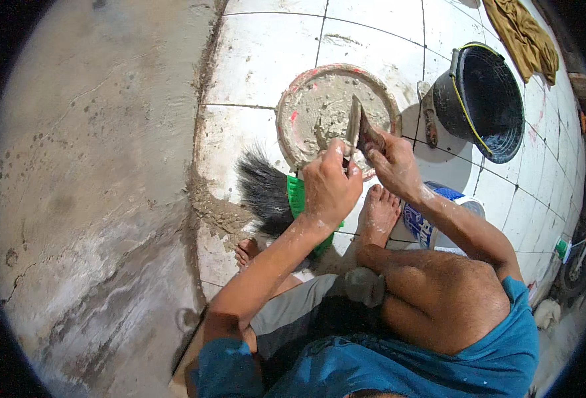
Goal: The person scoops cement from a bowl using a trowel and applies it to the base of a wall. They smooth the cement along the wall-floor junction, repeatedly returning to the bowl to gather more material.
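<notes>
My left hand (333, 182) is closed around the handle end of a mortar-smeared trowel (354, 121), its narrow blade pointing away from me. Close against it, my right hand (396, 166) pinches a dark, flat, pointed piece (370, 134) whose kind I cannot make out. Both hands are over the near edge of a round, shallow tray (282, 129) with a reddish rim. Wet grey mortar (336, 99) covers its inside, lumpy in the middle. Grey splashes mark my fingers and forearms.
A broom head (266, 192) with black bristles and green base lies near my left forearm. At right stand a black bucket (447, 106) and a white-and-blue pail (468, 205). Another tool (429, 119) lies beside the bucket. A brown cloth (522, 36) is farther off; a stained wall (107, 166) borders the left.
</notes>
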`<act>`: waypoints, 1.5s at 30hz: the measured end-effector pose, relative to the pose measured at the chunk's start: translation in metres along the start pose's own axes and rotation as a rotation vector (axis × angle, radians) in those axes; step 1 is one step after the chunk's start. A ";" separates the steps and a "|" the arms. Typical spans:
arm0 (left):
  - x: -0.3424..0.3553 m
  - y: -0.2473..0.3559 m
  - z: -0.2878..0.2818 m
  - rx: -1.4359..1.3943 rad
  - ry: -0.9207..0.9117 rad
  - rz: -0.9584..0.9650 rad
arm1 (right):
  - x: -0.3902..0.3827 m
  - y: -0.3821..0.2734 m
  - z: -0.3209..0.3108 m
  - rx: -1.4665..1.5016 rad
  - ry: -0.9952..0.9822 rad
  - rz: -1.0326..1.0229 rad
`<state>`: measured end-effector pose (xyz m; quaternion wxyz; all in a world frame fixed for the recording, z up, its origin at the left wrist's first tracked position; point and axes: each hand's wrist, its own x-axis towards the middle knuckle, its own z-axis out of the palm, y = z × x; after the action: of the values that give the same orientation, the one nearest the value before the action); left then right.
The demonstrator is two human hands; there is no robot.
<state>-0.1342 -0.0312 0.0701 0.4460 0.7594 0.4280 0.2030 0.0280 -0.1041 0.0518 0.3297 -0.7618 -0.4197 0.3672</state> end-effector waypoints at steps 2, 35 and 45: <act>0.007 -0.003 0.004 0.006 0.014 -0.039 | -0.006 -0.003 -0.004 -0.033 -0.016 -0.026; 0.063 -0.085 0.000 0.123 -0.051 -0.497 | 0.100 0.083 -0.011 0.259 -0.388 0.355; 0.057 -0.085 -0.002 0.025 -0.046 -0.421 | 0.107 0.085 0.024 0.467 -0.315 0.614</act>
<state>-0.1440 0.0372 -0.0058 0.4789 0.6631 0.5693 0.0826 0.0825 -0.0417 -0.0600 0.3005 -0.6907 -0.1240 0.6460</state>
